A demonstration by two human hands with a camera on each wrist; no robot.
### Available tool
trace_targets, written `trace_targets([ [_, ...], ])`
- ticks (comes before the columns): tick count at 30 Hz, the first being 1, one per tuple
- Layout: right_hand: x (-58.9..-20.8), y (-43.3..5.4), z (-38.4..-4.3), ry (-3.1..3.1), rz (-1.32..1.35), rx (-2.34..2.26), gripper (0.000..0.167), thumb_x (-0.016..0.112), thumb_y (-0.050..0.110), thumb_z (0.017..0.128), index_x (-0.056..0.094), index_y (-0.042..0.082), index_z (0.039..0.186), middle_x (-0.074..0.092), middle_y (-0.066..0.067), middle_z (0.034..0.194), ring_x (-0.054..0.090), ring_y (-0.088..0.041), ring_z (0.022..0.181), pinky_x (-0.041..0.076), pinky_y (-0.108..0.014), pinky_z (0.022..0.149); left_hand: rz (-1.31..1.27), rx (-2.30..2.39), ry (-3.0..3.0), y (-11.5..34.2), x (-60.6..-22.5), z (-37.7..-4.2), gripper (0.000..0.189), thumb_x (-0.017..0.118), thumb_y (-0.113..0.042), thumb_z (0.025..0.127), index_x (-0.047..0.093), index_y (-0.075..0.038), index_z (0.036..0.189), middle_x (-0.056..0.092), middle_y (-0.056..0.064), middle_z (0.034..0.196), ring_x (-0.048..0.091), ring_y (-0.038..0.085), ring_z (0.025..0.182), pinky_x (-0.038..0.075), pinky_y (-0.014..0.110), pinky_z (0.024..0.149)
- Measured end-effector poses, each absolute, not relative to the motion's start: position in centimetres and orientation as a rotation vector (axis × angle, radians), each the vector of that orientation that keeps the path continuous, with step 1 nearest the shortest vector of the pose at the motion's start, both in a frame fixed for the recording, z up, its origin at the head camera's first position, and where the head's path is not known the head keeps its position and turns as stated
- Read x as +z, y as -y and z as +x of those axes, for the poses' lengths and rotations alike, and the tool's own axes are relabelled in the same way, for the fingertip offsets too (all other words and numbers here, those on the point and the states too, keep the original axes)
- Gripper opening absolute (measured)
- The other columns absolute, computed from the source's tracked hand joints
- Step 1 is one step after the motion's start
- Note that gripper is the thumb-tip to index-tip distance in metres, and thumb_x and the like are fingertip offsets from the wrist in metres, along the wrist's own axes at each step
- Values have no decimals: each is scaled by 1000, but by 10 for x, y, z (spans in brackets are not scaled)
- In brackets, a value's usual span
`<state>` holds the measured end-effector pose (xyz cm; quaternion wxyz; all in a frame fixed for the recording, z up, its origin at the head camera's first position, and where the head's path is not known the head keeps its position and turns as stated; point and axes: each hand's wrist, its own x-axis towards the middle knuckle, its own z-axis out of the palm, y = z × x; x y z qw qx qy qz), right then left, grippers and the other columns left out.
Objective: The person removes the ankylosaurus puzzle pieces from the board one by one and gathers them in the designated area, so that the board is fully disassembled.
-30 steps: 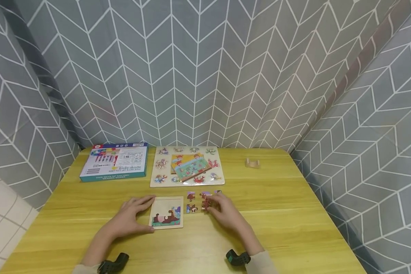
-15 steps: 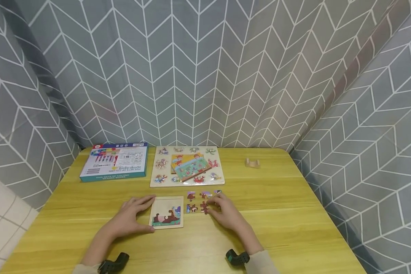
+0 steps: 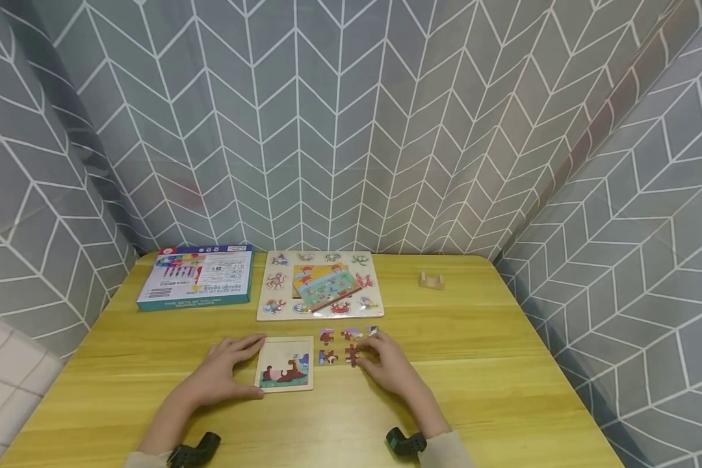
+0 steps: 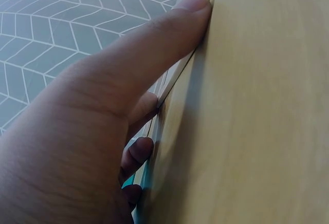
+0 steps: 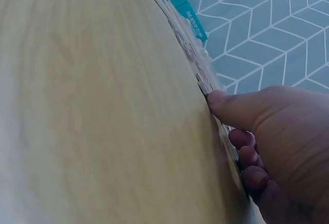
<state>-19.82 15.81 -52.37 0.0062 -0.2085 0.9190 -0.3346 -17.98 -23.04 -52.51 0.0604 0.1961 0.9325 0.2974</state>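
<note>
My left hand holds the left side of a square wooden puzzle tray, thumb at the near corner and index finger at the far corner. Several joined pieces with a brown animal picture fill the tray's near part. Right of it, my right hand has its thumb and index finger at the right side of a brown jigsaw piece lying on the table. In the right wrist view the thumb touches a piece's edge; the other fingers are curled. More loose pieces lie close by, one partly behind the fingers.
Behind the pieces lies an animal puzzle board with two picture cards on it. A flat box lies at the back left. At the back right sits a small wooden holder. Patterned curtains surround the table.
My right fingers have drawn back from over the brown jigsaw piece to its right side, leaving more of it visible. The piece has shifted slightly. My left hand and the tray stay put.
</note>
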Motion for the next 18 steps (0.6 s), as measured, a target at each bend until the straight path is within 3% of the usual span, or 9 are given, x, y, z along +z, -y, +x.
trace_targets([
  [11, -520, -158, -197, -2855, -615, -1104, 29, 80, 22, 96, 75, 7, 121, 62, 1, 105, 55, -13, 93, 52, -30, 82, 605, 907, -2822, 232, -529, -181, 109, 89, -67, 72, 50, -17, 161, 44, 5, 167, 45, 38, 135, 29, 72, 113],
  [18, -506, -143, -200, -2839, -619, -1136, 36, 80, 26, 97, 73, 8, 128, 66, -4, 119, 60, -17, 100, 54, -35, 87, 593, 927, -2816, 231, -527, -181, 110, 89, -67, 71, 50, -16, 160, 44, 7, 167, 43, 42, 138, 26, 74, 114],
])
